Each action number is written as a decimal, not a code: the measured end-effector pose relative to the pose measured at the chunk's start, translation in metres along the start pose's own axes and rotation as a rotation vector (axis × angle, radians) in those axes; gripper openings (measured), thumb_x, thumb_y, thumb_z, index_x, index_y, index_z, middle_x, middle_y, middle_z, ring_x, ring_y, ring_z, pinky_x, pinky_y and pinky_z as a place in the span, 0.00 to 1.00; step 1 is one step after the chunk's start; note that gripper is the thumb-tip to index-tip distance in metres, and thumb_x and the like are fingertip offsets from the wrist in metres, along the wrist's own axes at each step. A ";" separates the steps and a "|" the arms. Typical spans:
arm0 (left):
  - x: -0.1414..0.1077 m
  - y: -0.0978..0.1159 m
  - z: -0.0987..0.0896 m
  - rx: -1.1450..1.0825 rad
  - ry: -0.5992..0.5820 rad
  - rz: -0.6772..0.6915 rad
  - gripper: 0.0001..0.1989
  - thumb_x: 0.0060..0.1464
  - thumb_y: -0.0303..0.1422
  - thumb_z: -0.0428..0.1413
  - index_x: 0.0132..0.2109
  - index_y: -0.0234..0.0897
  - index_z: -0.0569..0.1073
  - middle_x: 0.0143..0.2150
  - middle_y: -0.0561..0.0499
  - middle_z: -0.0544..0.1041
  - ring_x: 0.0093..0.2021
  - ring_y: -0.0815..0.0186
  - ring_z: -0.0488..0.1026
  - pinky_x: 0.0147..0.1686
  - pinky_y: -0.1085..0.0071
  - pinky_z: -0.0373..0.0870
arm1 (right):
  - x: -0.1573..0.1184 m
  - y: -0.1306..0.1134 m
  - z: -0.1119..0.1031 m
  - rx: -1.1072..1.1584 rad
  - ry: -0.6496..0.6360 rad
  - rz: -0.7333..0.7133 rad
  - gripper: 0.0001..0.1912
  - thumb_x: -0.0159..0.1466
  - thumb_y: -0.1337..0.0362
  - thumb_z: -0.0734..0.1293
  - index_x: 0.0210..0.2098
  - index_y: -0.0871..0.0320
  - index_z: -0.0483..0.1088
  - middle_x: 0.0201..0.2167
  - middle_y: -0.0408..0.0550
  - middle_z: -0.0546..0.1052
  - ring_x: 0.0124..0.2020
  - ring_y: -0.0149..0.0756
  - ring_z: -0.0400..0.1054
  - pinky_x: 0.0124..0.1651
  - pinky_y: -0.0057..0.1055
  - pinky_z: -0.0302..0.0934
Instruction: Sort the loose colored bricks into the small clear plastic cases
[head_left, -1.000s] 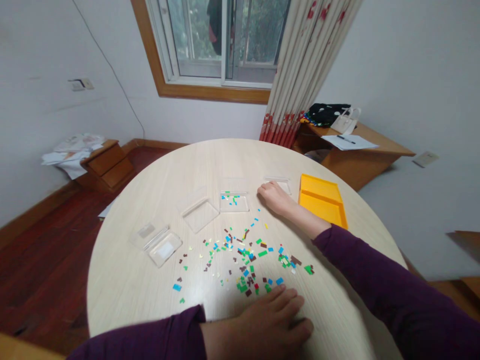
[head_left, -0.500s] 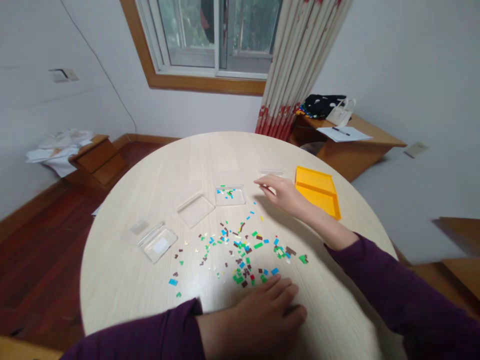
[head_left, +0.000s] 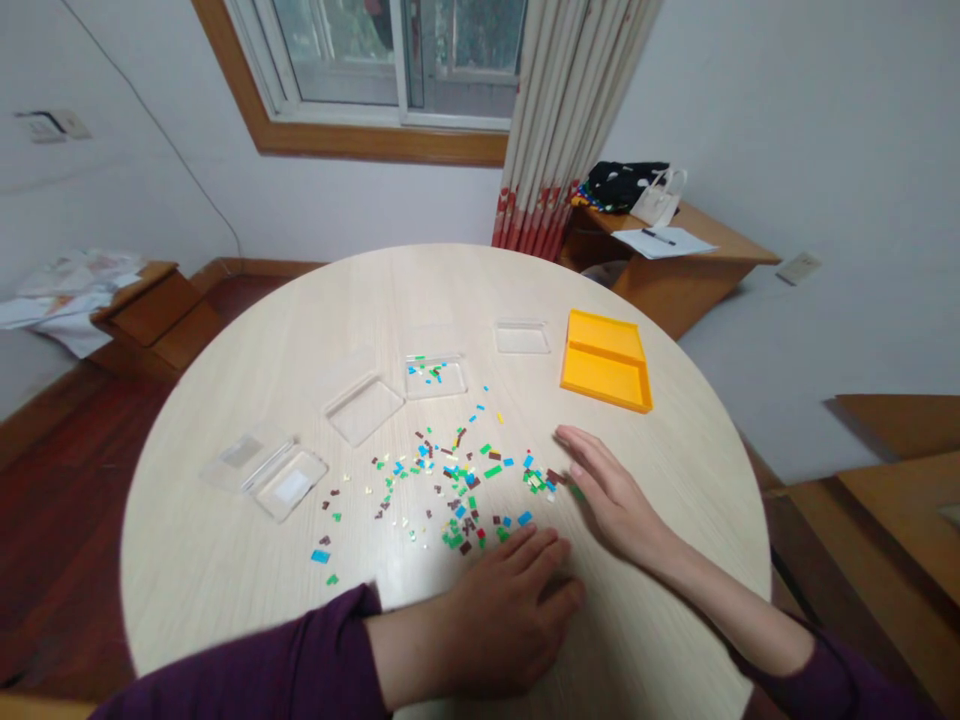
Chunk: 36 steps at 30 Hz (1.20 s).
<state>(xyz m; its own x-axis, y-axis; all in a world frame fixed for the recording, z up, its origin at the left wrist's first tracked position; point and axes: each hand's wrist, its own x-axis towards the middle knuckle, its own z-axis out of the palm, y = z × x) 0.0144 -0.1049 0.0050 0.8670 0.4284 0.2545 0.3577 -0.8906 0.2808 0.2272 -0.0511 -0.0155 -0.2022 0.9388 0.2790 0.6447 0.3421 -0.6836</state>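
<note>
Small green, blue, brown, yellow and red bricks (head_left: 493, 472) lie scattered over the middle of the round table (head_left: 247, 400). My left hand (head_left: 514, 610) rests palm down at the near edge of the bricks, fingers apart, holding nothing. To the right of the pile is my right hand (head_left: 607, 490), its fingers extended and nothing seen in it, beside a brown brick (head_left: 556, 477). A clear case (head_left: 457, 388) behind the pile holds several green and blue bricks.
Two more clear cases (head_left: 366, 412) (head_left: 289, 490) are at the left, and a small clear box (head_left: 523, 338) stands farther back. An open yellow case (head_left: 606, 375) lies at the back right. Beyond the table, a wooden desk (head_left: 720, 240) holds papers and a white bag.
My right hand has come back from beside the small clear box to the right side of the bricks, and its fingers have opened out. The camera view has shifted slightly.
</note>
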 end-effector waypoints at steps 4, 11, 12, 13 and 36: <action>0.001 0.001 -0.005 0.002 -0.005 -0.008 0.17 0.61 0.35 0.47 0.53 0.32 0.67 0.58 0.37 0.69 0.61 0.54 0.64 0.60 0.57 0.60 | 0.016 -0.014 0.011 0.150 -0.097 -0.022 0.23 0.68 0.56 0.55 0.60 0.53 0.61 0.59 0.55 0.67 0.61 0.42 0.61 0.62 0.44 0.59; 0.004 0.000 -0.005 0.007 -0.003 0.003 0.15 0.60 0.34 0.48 0.51 0.33 0.69 0.56 0.38 0.71 0.59 0.56 0.66 0.58 0.60 0.62 | 0.109 -0.011 0.012 0.043 -0.055 -0.216 0.17 0.66 0.65 0.55 0.46 0.56 0.73 0.45 0.53 0.76 0.51 0.40 0.69 0.57 0.43 0.62; 0.004 -0.001 0.000 0.019 0.008 0.012 0.15 0.60 0.34 0.49 0.51 0.33 0.69 0.56 0.38 0.71 0.58 0.56 0.67 0.58 0.59 0.63 | 0.122 -0.005 0.016 0.012 -0.051 -0.243 0.18 0.64 0.68 0.55 0.47 0.57 0.72 0.47 0.53 0.75 0.52 0.40 0.68 0.57 0.45 0.62; 0.004 -0.002 0.005 0.036 0.030 0.018 0.15 0.60 0.35 0.49 0.50 0.34 0.70 0.55 0.39 0.72 0.58 0.56 0.67 0.57 0.59 0.64 | 0.132 0.000 0.021 -0.012 -0.080 -0.268 0.21 0.62 0.71 0.55 0.50 0.57 0.71 0.50 0.54 0.74 0.54 0.40 0.67 0.59 0.46 0.61; 0.003 -0.009 0.023 0.191 0.104 0.084 0.11 0.63 0.33 0.48 0.50 0.40 0.70 0.52 0.45 0.75 0.55 0.62 0.70 0.57 0.64 0.64 | 0.133 -0.002 0.043 -0.054 -0.297 -0.616 0.14 0.67 0.68 0.57 0.40 0.57 0.75 0.37 0.53 0.76 0.40 0.38 0.70 0.44 0.38 0.69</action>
<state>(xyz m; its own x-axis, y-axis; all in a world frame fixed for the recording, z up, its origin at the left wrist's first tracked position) 0.0220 -0.0993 -0.0177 0.8593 0.3565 0.3666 0.3539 -0.9321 0.0770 0.1673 0.0751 -0.0053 -0.7325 0.5479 0.4041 0.3817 0.8220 -0.4226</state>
